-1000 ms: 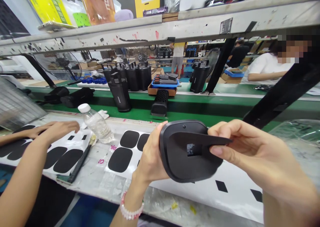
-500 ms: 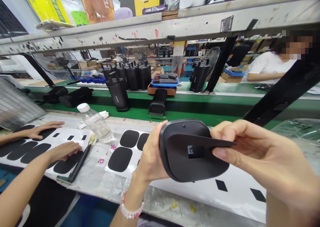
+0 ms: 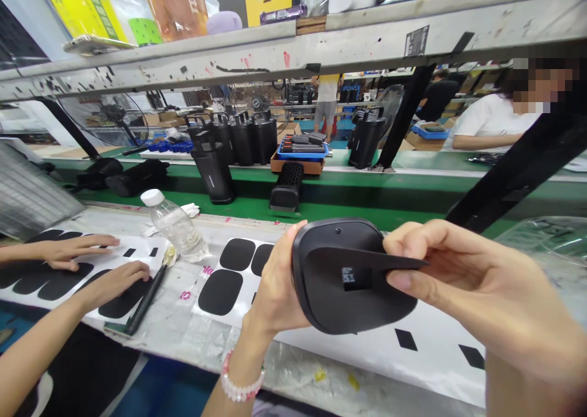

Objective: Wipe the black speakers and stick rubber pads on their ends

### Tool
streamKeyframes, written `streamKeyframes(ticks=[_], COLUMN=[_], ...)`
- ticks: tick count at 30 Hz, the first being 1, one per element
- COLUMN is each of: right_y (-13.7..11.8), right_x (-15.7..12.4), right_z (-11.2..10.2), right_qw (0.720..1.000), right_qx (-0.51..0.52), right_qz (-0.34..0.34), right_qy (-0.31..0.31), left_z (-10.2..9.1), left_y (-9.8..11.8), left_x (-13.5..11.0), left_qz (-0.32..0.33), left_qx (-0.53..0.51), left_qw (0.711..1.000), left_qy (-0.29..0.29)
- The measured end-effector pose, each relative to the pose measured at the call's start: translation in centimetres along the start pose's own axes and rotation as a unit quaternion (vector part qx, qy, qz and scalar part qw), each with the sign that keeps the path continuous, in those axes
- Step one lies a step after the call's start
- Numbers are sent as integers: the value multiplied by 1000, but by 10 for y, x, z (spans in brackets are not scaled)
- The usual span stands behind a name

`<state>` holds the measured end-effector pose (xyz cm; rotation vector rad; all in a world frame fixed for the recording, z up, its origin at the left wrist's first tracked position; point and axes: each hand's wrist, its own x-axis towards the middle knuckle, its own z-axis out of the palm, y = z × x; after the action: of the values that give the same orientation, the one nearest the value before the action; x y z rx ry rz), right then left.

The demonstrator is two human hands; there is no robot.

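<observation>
My left hand [image 3: 275, 288], with a beaded bracelet at the wrist, is wrapped round the left side of a black device [image 3: 339, 227] with a rounded-square end face turned toward me. Over that face lies a thin black sticker [image 3: 367, 310] with a rectangular cutout, through which pale printed marks show. Its upper edge stands away from the face, and a small screw hole shows above it. My right hand [image 3: 440, 264] pinches the sticker's upper right edge between thumb and fingers. Beneath both hands lies a white backing sheet [image 3: 339, 346] with black rounded-square stickers [image 3: 220, 293] and small black cutout pieces.
At left, a co-worker's hands [image 3: 110, 285] rest on another sticker sheet [image 3: 137, 244]. A black-handled tool [image 3: 147, 301] and a water bottle [image 3: 178, 227] stand between us. Behind runs a green conveyor [image 3: 247, 194] with black cylindrical devices [image 3: 213, 169]; a shelf [image 3: 257, 68] crosses overhead.
The co-worker's hands have shifted over their sheet, the far one to the right. My hands and the sticker have barely moved; the lifted edge sits slightly further left.
</observation>
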<state>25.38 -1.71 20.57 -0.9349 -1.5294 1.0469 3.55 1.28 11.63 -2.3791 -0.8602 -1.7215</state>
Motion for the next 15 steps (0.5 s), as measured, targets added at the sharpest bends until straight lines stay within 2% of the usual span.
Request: streamKeyframes(ticks=[5, 10, 15], right_y=[-1, 0, 0], right_x=[0, 2, 0], right_z=[2, 1, 2], right_qw=[1000, 1000, 1000], right_qx=[6, 4, 4], right_qz=[6, -2, 2], right_qy=[15, -9, 0], left_z=[0, 0, 2], left_y=[0, 1, 1], left_x=[-1, 0, 0], left_qz=[-1, 0, -7], left_qx=[-13, -19, -22], left_qw=[1000, 1000, 1000], left_qy=[1, 0, 5])
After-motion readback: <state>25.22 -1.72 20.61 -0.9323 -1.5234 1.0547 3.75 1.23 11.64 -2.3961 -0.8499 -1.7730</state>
